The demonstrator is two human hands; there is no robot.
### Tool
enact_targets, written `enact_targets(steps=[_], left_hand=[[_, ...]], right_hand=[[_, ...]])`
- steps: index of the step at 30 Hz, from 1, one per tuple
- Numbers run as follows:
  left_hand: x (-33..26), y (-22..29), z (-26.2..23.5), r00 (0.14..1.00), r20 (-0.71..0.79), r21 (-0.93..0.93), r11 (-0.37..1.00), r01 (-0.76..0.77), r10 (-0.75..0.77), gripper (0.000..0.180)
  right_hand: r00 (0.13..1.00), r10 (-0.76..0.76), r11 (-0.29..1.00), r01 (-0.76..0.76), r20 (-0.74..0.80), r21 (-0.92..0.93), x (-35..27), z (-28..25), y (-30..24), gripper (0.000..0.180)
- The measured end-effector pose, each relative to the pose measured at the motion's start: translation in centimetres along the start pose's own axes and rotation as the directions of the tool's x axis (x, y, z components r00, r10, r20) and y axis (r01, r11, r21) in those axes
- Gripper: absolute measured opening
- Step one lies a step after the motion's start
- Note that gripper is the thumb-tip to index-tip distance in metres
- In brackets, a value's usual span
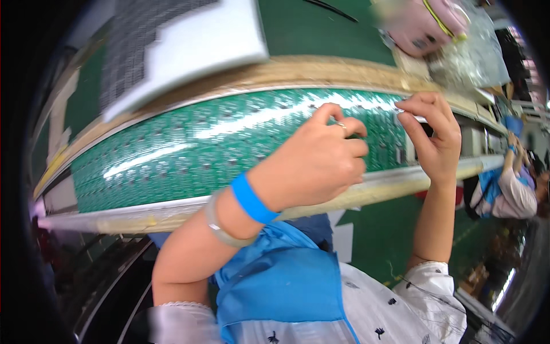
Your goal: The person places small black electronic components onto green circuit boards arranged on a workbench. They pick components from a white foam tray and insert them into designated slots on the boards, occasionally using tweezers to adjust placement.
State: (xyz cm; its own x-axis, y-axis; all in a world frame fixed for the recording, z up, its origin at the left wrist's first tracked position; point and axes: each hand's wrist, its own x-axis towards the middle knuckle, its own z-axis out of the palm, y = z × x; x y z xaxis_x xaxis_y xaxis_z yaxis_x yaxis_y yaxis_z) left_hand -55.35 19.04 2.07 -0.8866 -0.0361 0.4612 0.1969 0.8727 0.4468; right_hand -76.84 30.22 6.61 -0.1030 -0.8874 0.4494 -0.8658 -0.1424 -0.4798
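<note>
- Your left hand [318, 157] rests on the green circuit board [189, 149], fingers curled together.
- Your right hand [432, 135] pinches a small part at the board's far right edge.

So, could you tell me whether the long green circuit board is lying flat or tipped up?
Flat. The green circuit board lies along the pale bench edge, with the left hand resting on it.

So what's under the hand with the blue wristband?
The long green circuit board lies under the left hand. Rows of tiny parts show around it, but the patch beneath the fingers is covered.
</note>
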Motion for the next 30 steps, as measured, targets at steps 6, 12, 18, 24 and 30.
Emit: enact_targets(steps=[6,12,18,24,30], left_hand=[[-0.9,-2.8,-5.8,0.7,-0.687,0.198,0.877,0.438,-0.195,0.008],[-2.9,-5.8,-7.6,0.535,-0.8,0.231,0.684,0.692,-0.272,0.014],[-2.7,-5.4,-7.8,0.537,-0.76,0.212,0.642,0.737,-0.366,0.016],[-2.7,-5.5,-7.8,0.529,-0.771,0.203,0.651,0.731,-0.354,0.015],[-2.9,-6.1,-7.7,0.535,-0.794,0.214,0.691,0.691,-0.288,0.014]], right_hand=[[0.981,-0.193,0.967,0.185,0.024,0.174,10.2,7.4,-3.3,0.015],[0.961,-0.271,0.96,0.275,-0.057,0.06,18.4,12.5,-3.5,0.02],[0.978,-0.158,0.964,0.123,0.134,0.236,23.5,13.4,-0.4,0.035],[0.758,-0.649,0.719,0.638,0.061,-0.275,23.6,13.6,-0.1,0.018],[0.885,-0.372,0.928,0.35,-0.28,-0.13,19.6,12.4,-2.5,0.022]])
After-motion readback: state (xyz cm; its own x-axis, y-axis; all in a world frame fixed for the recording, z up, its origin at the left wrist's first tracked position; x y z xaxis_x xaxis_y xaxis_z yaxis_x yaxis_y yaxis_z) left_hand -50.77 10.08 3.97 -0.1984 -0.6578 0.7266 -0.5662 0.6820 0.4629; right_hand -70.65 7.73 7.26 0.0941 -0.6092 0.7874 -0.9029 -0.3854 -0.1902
